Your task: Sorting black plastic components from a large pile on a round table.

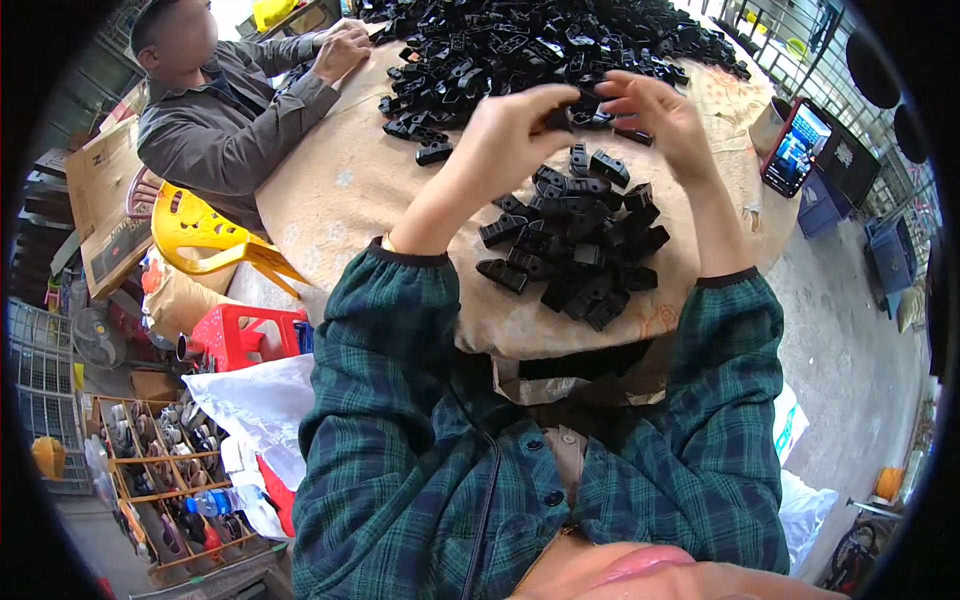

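My left hand (515, 122) and my right hand (650, 112) meet above the round table (340, 190), pinching a small black plastic part (578, 108) between their fingertips. Both forearms wear green plaid sleeves. Just below my hands lies a small heap of black plastic parts (575, 250) on the beige cloth. A much larger pile of the same black parts (540, 45) covers the far side of the table, right behind my hands.
Another person in a grey shirt (225, 110) sits at the table's left, hands near the big pile. A phone with a lit screen (795, 148) leans at the table's right edge. A yellow chair (200, 235), a red stool (245, 335), white sacks and a crate stand at lower left.
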Action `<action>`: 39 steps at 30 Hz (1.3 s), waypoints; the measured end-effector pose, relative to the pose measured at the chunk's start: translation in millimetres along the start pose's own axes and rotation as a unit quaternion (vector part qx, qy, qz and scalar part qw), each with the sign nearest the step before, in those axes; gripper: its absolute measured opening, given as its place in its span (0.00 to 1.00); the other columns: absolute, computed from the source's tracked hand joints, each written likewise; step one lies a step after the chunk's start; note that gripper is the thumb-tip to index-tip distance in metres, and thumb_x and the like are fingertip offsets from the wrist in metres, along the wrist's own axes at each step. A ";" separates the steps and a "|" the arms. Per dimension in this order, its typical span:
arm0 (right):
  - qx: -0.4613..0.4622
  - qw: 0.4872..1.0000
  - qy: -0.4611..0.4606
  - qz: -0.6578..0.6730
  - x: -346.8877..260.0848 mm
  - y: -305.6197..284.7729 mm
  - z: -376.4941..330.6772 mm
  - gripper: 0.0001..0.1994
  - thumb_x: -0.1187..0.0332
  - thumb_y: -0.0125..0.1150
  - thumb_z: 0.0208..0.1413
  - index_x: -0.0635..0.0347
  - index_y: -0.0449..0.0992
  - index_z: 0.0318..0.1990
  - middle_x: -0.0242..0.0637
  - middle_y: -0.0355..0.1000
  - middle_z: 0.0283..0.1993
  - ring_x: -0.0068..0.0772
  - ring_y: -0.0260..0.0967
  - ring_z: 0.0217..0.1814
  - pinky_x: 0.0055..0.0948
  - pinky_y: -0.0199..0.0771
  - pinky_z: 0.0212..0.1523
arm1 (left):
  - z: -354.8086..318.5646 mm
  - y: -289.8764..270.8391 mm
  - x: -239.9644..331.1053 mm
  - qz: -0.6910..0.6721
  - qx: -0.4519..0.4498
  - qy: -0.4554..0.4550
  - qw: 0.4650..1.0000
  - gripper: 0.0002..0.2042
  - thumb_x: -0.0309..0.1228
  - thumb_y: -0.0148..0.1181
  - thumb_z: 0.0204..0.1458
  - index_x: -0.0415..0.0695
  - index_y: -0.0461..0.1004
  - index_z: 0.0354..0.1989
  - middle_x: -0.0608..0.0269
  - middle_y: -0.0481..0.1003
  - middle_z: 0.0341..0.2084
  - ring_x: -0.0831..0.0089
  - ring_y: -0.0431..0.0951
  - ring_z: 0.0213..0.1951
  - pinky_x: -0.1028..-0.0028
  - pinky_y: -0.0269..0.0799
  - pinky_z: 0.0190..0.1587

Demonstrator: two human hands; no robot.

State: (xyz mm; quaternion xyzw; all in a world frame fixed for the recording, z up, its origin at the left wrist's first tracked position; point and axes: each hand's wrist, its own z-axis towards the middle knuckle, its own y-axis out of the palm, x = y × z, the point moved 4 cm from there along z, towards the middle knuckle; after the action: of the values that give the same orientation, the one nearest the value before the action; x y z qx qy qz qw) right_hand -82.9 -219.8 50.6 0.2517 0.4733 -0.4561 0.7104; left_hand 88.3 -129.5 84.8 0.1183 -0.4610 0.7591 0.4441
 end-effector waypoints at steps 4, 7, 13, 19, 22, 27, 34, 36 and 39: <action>0.082 0.952 -0.017 -0.295 24.3 -46.5 4.5 0.15 0.61 0.58 0.52 0.63 0.74 0.43 0.38 0.74 0.39 0.25 0.71 0.37 0.21 0.71 0.38 | -11.6 20.1 13.5 0.131 -0.182 0.044 0.974 0.25 0.31 0.64 0.41 0.42 0.68 0.50 0.49 0.73 0.36 0.58 0.74 0.36 0.69 0.71 0.39; 0.056 0.903 0.032 -0.425 31.0 -43.7 0.0 0.13 0.67 0.60 0.46 0.60 0.76 0.40 0.40 0.74 0.38 0.29 0.72 0.37 0.25 0.70 0.39 | -6.0 9.9 3.3 0.057 -0.177 -0.020 0.982 0.23 0.35 0.64 0.42 0.41 0.69 0.47 0.52 0.73 0.39 0.65 0.74 0.36 0.71 0.71 0.37; -0.016 0.787 0.024 -0.616 35.7 -22.0 -2.7 0.16 0.64 0.61 0.42 0.59 0.75 0.40 0.42 0.73 0.38 0.40 0.71 0.41 0.31 0.70 0.43 | -17.6 -56.1 -88.1 0.393 -0.181 -0.209 0.877 0.13 0.30 0.64 0.36 0.38 0.75 0.31 0.52 0.74 0.30 0.59 0.74 0.35 0.67 0.70 0.38; 0.002 0.948 0.032 -0.316 26.3 -15.7 -1.9 0.17 0.64 0.62 0.42 0.60 0.75 0.41 0.39 0.75 0.37 0.29 0.73 0.38 0.26 0.71 0.42 | -16.6 -40.1 -122.5 0.432 -0.190 -0.166 0.866 0.11 0.28 0.62 0.36 0.39 0.76 0.31 0.52 0.75 0.27 0.60 0.76 0.31 0.68 0.70 0.35; 0.003 0.980 0.028 -0.197 12.1 7.2 -5.8 0.17 0.68 0.63 0.44 0.64 0.73 0.43 0.38 0.74 0.38 0.24 0.71 0.38 0.22 0.71 0.40 | -10.5 -36.9 -98.9 0.112 -0.075 -0.169 0.976 0.12 0.27 0.60 0.41 0.38 0.75 0.37 0.57 0.76 0.24 0.70 0.76 0.29 0.73 0.71 0.32; 0.001 1.000 0.024 0.008 -1.1 36.2 -12.0 0.16 0.72 0.62 0.48 0.66 0.72 0.45 0.36 0.73 0.38 0.21 0.70 0.37 0.19 0.72 0.37 | -1.4 -4.3 -59.2 -0.404 -0.014 -0.200 0.893 0.11 0.24 0.51 0.53 0.38 0.71 0.45 0.62 0.74 0.34 0.74 0.75 0.33 0.75 0.74 0.40; 0.058 0.989 -0.065 -0.120 -4.5 39.7 -15.3 0.15 0.73 0.58 0.51 0.68 0.70 0.46 0.36 0.73 0.38 0.22 0.71 0.38 0.19 0.71 0.40 | -3.0 27.0 -54.0 -0.555 0.076 -0.231 0.795 0.14 0.25 0.52 0.53 0.34 0.67 0.47 0.56 0.73 0.36 0.70 0.75 0.36 0.74 0.74 0.44; 0.051 0.985 -0.089 -0.141 -8.0 42.7 -16.7 0.15 0.74 0.58 0.51 0.69 0.70 0.46 0.37 0.73 0.38 0.21 0.70 0.39 0.19 0.71 0.40 | -2.5 25.4 -45.6 -0.498 0.092 -0.194 0.840 0.15 0.24 0.55 0.51 0.32 0.67 0.47 0.55 0.73 0.36 0.71 0.76 0.35 0.76 0.74 0.43; 0.041 0.993 -0.069 -0.087 -11.0 42.8 -17.0 0.15 0.74 0.59 0.50 0.69 0.70 0.46 0.37 0.73 0.38 0.21 0.70 0.39 0.19 0.71 0.40 | -1.2 27.8 -47.7 -0.493 0.092 -0.180 0.846 0.16 0.23 0.57 0.49 0.31 0.67 0.46 0.55 0.74 0.34 0.74 0.76 0.34 0.79 0.73 0.41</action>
State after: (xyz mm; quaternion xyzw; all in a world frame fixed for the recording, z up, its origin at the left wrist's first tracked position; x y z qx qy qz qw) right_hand -54.0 -182.3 50.1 0.2068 0.4238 -0.5515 0.6881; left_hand 94.3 -160.5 39.6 0.5048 -0.3418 0.4448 0.6561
